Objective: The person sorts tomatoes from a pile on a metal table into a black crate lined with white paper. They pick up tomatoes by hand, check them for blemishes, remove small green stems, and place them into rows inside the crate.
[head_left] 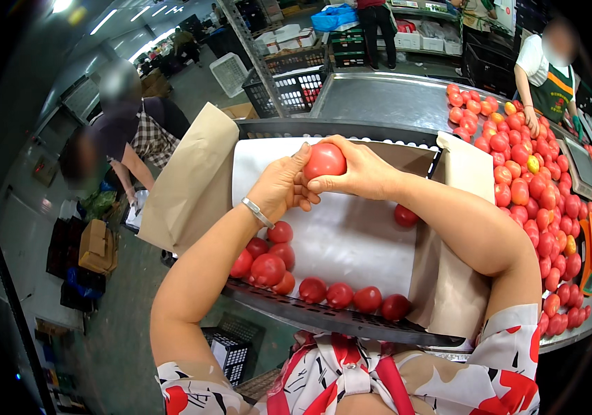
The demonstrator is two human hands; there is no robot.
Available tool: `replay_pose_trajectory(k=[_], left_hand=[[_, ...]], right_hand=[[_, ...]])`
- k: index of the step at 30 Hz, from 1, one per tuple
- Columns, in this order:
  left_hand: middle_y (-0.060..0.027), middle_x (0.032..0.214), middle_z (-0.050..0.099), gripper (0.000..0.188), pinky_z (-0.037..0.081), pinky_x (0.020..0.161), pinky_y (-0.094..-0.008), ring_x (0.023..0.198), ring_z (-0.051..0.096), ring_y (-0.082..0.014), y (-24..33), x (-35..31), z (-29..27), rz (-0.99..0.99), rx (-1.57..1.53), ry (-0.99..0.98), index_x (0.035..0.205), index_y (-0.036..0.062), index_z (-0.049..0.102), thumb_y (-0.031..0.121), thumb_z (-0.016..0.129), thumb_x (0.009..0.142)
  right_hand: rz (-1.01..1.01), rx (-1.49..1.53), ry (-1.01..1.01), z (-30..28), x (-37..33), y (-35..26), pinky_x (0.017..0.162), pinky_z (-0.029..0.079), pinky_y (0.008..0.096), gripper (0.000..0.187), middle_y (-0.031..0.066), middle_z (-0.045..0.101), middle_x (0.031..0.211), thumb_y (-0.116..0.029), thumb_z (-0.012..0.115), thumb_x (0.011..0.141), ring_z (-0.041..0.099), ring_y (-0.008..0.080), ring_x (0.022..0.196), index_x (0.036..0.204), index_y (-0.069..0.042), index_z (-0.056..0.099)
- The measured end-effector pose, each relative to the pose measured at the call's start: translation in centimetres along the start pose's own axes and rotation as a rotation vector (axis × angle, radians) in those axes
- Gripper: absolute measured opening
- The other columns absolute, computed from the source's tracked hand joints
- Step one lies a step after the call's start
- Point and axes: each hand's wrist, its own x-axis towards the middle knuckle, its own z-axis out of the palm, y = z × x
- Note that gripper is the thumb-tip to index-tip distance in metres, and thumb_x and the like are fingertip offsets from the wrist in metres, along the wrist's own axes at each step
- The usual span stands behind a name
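Loose tomatoes (268, 270) cluster in the near-left corner of a paper-lined black crate (351, 323). Above it, the left hand (277, 181) closes thumb and curled fingers on a red tomato (325, 160), the right hand (363, 170) clamps the same fruit from its right, and farther right a tomato heap (520, 188) covers part of a metal table (379, 97).

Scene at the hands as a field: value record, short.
left hand: on a round red tomato; silver metal bracelet at wrist
right hand: on the same tomato
container: black plastic crate, lined with white paper
contents: loose red tomatoes along near side, lone one at right
right side: shiny metal table with red tomato heap
co-worker: person in green apron, one hand at heap
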Motion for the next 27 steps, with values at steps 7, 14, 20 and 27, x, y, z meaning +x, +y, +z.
replay_pose_trajectory(k=[7,14,20,27], left_hand=[[-0.0074,0.085,0.058,0.053,0.049,0.043,-0.024,0.06,0.059,-0.0135,0.3,-0.7,0.7,0.01,0.032,-0.077,0.112,0.006,0.045,0.049,0.054,0.083],[-0.0067,0.093,0.055,0.045,0.044,0.044,-0.0211,0.066,0.058,-0.013,1.8,-3.3,1.3,0.445,0.178,0.219,0.11,0.0078,0.045,0.025,0.068,0.076],[-0.0081,0.095,0.054,0.049,0.048,0.058,-0.0256,0.076,0.057,-0.0141,-0.8,-13.2,-1.3,0.831,0.124,0.59,0.111,0.0063,0.044,0.018,0.071,0.071],[-0.0103,0.098,0.054,0.046,0.046,0.05,-0.0247,0.071,0.059,-0.0176,-13.6,-28.5,-11.9,0.646,0.082,1.631,0.115,0.0088,0.044,0.021,0.067,0.076]], right_hand=[[-0.077,-0.187,-0.035,0.2,-0.4,-1.3,0.084,0.044,0.0384,0.074,0.0192,0.058,0.104,-0.046,0.068,0.065,0.057,0.0341,0.097,0.119,-0.003,0.043],[-0.226,0.083,-0.059,0.2,-0.3,-0.1,0.073,0.045,0.03,0.068,0.0102,0.053,0.102,-0.032,0.067,0.077,0.053,0.0166,0.08,0.131,-0.004,0.035],[-0.035,0.109,-0.188,0.8,-0.1,0.3,0.066,0.043,0.0229,0.035,0.0011,0.047,0.085,-0.013,0.056,0.087,0.049,0.0084,0.073,0.118,0.0,0.047],[-0.226,-0.127,-0.296,2.8,-2.3,-2.1,0.063,0.04,0.0233,0.023,0.0042,0.048,0.08,-0.004,0.059,0.079,0.047,0.0106,0.071,0.101,0.002,0.055]])
